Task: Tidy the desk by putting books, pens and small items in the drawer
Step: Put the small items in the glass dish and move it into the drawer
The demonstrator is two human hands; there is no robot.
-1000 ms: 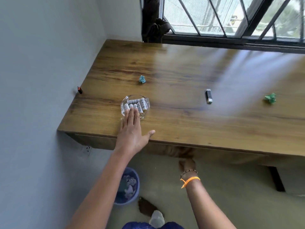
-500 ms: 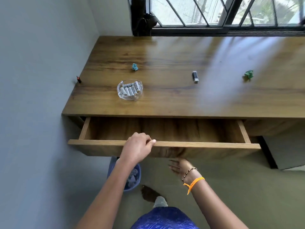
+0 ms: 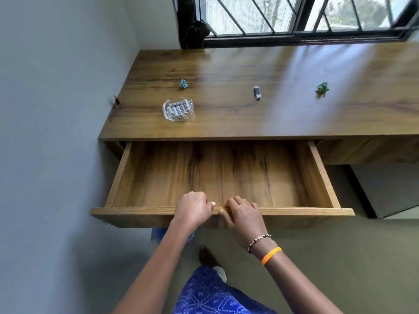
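The wooden drawer (image 3: pixel 140 210) stands pulled far out from under the desk (image 3: pixel 226 125), and its inside is bare wood. My left hand (image 3: pixel 192 208) and my right hand (image 3: pixel 242 213) grip the top of the drawer's front panel side by side near its middle, fingers curled over the edge. On the desktop sit a glass dish of batteries (image 3: pixel 178 109), a small blue crumpled item (image 3: pixel 184 83), a USB stick (image 3: pixel 257 92) and a green crumpled item (image 3: pixel 322 87).
A grey wall runs along the left, with a small red thing (image 3: pixel 116 100) at the desk's left edge. A barred window spans the back. A blue bin (image 3: pixel 156 233) shows under the drawer front. A grey cabinet (image 3: pixel 390 189) stands at the right below the desk.
The drawer has come much farther out. My right hand rose from under the drawer front to its top edge beside my left hand. My view has shifted back.
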